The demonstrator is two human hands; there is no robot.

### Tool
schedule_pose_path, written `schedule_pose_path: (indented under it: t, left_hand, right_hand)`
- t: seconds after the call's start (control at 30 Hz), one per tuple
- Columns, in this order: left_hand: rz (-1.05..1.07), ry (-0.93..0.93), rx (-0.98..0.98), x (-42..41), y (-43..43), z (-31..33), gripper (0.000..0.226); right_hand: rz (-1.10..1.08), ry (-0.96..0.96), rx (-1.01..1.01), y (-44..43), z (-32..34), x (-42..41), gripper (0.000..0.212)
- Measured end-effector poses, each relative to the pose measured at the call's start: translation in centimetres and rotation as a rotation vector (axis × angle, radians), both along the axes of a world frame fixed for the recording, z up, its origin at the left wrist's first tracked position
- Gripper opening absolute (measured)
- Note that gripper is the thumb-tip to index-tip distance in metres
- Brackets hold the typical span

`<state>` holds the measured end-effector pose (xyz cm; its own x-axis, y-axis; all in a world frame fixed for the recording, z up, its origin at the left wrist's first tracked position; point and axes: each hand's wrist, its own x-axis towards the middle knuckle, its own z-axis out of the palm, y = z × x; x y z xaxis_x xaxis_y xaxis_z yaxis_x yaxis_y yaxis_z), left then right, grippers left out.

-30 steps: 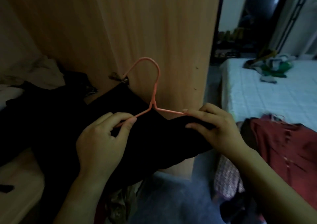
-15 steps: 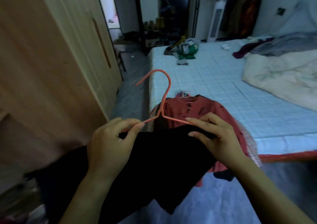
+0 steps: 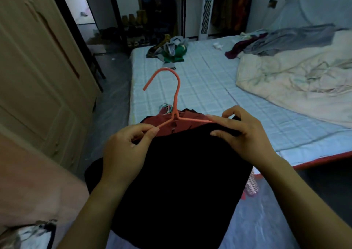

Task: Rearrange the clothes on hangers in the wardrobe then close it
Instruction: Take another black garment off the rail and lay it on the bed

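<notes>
Bed (image 3: 200, 88) fills the right and far half; its near edge has a red trim, its left edge borders a floor strip (image 3: 112, 104). That strip, between bed and wardrobe (image 3: 38, 73) on the left, is the only open lane and runs far toward a doorway. Wardrobe doors are shut in the visible part. Cream duvet (image 3: 293, 81) is bunched far right; a clothes pile (image 3: 171, 52) sits at the bed's far-left corner.

Black garment (image 3: 177, 182) hangs near centre, over the bed's near-left corner, covering most of a red garment (image 3: 165, 125) behind it. Left hand (image 3: 125, 151) pinches the left arm of the pink hanger (image 3: 176, 104); right hand (image 3: 242, 134) is closed on the right arm and black cloth together. Hook points far-left, clear of everything.

No legible writing or labels.
</notes>
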<state>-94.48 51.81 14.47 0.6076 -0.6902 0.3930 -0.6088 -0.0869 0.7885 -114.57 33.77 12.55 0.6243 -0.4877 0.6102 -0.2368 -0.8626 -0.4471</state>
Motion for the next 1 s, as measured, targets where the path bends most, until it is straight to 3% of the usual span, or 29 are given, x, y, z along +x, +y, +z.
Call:
schedule_pose_path:
  t: [0.3,0.6,0.7,1.0]
  left_hand:
    - [-0.095,0.063,0.209,9.9,-15.4,-6.2,0.008]
    - [-0.195,-0.076,0.539,17.1,-26.3,-14.2,0.016]
    - [-0.191,-0.116,0.622,19.0,-28.8,-17.2,0.029]
    - [-0.111,-0.011,0.942,23.8,-33.1,-25.4,0.049]
  right_hand:
    - [-0.067,0.107,0.101,-12.8,-5.8,7.9,0.040]
    - [-0.171,0.247,0.273,-23.1,-13.9,14.0,0.034]
    - [-0.145,0.282,0.386,-26.4,-16.9,15.8,0.040]
    - [-0.035,0.654,0.558,-33.8,-25.1,19.0,0.057]
